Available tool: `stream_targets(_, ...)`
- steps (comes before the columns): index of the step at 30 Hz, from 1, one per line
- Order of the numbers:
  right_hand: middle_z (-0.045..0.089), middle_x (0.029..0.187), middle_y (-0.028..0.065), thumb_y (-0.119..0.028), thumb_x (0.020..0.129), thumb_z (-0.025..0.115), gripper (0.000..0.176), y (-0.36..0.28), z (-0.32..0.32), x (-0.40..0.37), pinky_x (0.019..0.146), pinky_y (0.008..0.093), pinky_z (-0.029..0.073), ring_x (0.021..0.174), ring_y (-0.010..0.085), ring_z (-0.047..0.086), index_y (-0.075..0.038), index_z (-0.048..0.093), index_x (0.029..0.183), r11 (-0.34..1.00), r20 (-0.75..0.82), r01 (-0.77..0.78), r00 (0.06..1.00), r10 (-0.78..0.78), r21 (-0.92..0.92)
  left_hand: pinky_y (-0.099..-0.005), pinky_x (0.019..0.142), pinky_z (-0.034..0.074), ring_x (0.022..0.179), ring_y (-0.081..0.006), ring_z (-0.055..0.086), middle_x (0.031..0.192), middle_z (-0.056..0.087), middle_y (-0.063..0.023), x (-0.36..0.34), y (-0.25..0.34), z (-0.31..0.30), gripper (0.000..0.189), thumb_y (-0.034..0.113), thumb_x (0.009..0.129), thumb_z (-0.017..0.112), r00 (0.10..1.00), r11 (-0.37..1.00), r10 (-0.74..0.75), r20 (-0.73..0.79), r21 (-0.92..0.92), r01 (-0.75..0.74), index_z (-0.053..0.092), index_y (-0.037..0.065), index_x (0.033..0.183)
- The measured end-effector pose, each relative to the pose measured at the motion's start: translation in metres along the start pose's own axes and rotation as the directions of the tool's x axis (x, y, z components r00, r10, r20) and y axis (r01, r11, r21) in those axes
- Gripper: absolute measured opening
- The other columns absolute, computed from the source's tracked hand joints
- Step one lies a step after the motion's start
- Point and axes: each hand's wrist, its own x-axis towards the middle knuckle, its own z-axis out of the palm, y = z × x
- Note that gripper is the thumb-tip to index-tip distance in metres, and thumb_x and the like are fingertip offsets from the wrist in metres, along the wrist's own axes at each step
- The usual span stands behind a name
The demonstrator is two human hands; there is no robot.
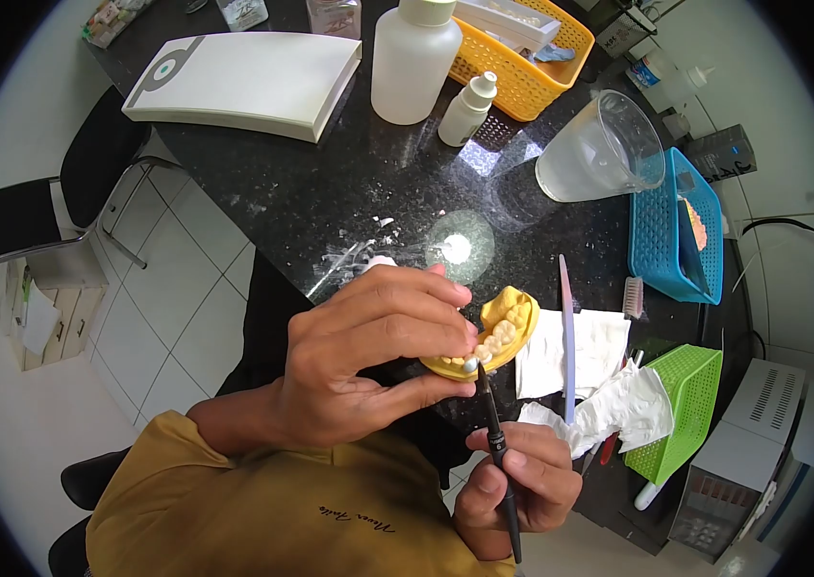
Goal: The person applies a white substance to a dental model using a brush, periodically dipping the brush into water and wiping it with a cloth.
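My left hand (368, 356) grips a yellow dental cast (505, 332) with a row of white teeth, held above the near edge of the black table (330, 183). In my right hand (517, 476) is a thin black brush (495, 438), held like a pen; its tip touches the teeth at the front of the cast. My thumb and fingers cover the left part of the cast.
White tissue (585, 351) and a blue-handled tool (567, 337) lie right of the cast. Behind stand a clear cup of water (599, 149), a large white bottle (413, 62), a small dropper bottle (467, 108), yellow (522, 77), blue (671, 231) and green (681, 404) baskets, and a white box (248, 82).
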Motion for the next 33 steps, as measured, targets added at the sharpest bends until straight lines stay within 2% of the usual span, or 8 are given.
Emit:
stream_targets(4, 0.067, 0.081, 0.0166, -0.004, 0.076, 0.075, 0.028, 0.0014, -0.0010, -0.0022, 0.058, 0.0295, 0.056, 0.066, 0.0254, 0.069, 0.000, 0.059, 0.099, 1.000, 0.003, 0.003, 1.000, -0.003, -0.007, -0.0461, 0.101, 0.049, 0.107, -0.0295, 0.064, 0.099, 0.070, -0.0122, 0.0000, 0.0003, 0.0000, 0.034, 0.004, 0.069, 0.086, 1.000, 1.000, -0.003, 0.000, 0.006, 0.003, 0.067, 0.002, 0.098)
stream_targets(7, 0.067, 0.081, 0.0167, -0.005, 0.076, 0.075, 0.028, 0.0039, -0.0008, -0.0038, 0.059, 0.0299, 0.057, 0.067, 0.0256, 0.069, 0.000, 0.060, 0.098, 0.999, -0.057, 0.026, 0.998, -0.023, 0.042, -0.0463, 0.101, 0.049, 0.107, -0.0295, 0.064, 0.099, 0.070, -0.0123, 0.0004, 0.0002, -0.0001, 0.035, 0.005, 0.069, 0.086, 1.000, 1.000, -0.007, -0.001, -0.004, 0.007, 0.067, 0.002, 0.098)
stream_targets(15, 0.067, 0.082, 0.0175, -0.004, 0.075, 0.075, 0.028, 0.0006, -0.0031, -0.0037, 0.060, 0.0298, 0.057, 0.067, 0.0259, 0.069, 0.000, 0.060, 0.098, 0.999, -0.017, -0.038, 0.999, 0.039, 0.023, -0.0461, 0.101, 0.050, 0.107, -0.0298, 0.063, 0.100, 0.070, -0.0128, 0.0002, -0.0005, -0.0008, 0.035, 0.006, 0.069, 0.086, 1.000, 1.000, 0.003, 0.007, -0.016, -0.003, 0.067, 0.001, 0.098)
stream_targets(33, 0.067, 0.084, 0.0164, -0.002, 0.075, 0.076, 0.030, -0.0001, -0.0043, -0.0044, 0.058, 0.0293, 0.056, 0.069, 0.0257, 0.069, 0.000, 0.059, 0.101, 1.000, 0.009, -0.015, 1.000, 0.015, 0.021, -0.0468, 0.098, 0.051, 0.104, -0.0302, 0.065, 0.099, 0.069, -0.0141, 0.0000, -0.0008, 0.0000, 0.033, 0.009, 0.071, 0.086, 1.000, 1.000, 0.001, 0.004, -0.029, -0.001, 0.067, 0.001, 0.097)
